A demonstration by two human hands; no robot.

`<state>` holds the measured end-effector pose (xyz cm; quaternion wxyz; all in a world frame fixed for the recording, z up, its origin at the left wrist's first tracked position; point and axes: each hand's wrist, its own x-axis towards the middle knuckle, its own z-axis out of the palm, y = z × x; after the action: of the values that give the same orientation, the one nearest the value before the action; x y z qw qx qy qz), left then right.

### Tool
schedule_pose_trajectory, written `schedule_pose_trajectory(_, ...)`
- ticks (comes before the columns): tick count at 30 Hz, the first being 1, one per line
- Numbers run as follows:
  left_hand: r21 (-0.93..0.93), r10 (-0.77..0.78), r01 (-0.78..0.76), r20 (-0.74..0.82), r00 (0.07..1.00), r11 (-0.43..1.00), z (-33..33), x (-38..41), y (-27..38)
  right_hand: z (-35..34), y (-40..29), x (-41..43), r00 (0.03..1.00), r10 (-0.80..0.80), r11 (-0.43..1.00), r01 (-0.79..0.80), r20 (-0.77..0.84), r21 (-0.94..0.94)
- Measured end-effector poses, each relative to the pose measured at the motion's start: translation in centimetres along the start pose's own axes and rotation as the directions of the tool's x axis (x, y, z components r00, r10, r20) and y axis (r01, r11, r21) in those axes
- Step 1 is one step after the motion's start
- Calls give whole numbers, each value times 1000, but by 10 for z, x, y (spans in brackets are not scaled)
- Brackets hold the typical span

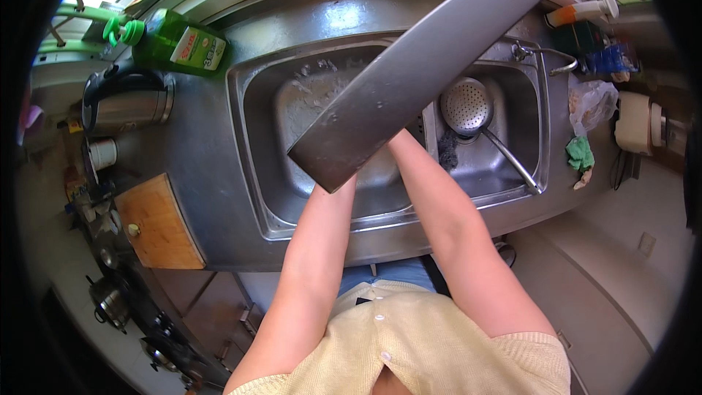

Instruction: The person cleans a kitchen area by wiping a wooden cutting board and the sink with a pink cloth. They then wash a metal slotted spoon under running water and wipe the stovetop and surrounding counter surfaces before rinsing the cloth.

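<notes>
A long, broad piece of grey metal with water drops on it crosses the view close to the camera; whether it is a tap spout I cannot tell. Both my hands are hidden behind it, over the large basin of a stainless steel double sink. My left forearm and my right forearm reach in from below. Whether the hands hold anything does not show. Water or suds wet the large basin's floor. In the small basin lie a perforated metal skimmer and a dark scouring pad.
Left of the sink are a green detergent bottle, an electric kettle and a wooden board. To the right are a small tap, a clear plastic bag and a green cloth. Pots stand at lower left.
</notes>
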<state>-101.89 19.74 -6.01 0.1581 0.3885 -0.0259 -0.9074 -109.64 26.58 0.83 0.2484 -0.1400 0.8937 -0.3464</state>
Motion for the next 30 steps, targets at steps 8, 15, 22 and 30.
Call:
schedule_pose_trajectory(8,-3,-166,174,290,942,985,-10,-6,18,12,-29,-43,923,-369,917,342,-112,-205)
schedule_pose_trajectory(15,172,-167,95,476,864,981,-29,3,26,21,-23,-47,952,-244,963,260,185,-73)
schedule_pose_trajectory(22,-8,-132,132,-91,987,991,27,-37,18,-3,-30,-37,971,-229,970,234,70,-71)
schedule_pose_trajectory(30,290,-106,151,-165,981,945,28,-80,0,-15,-8,-52,989,-125,992,125,83,4)
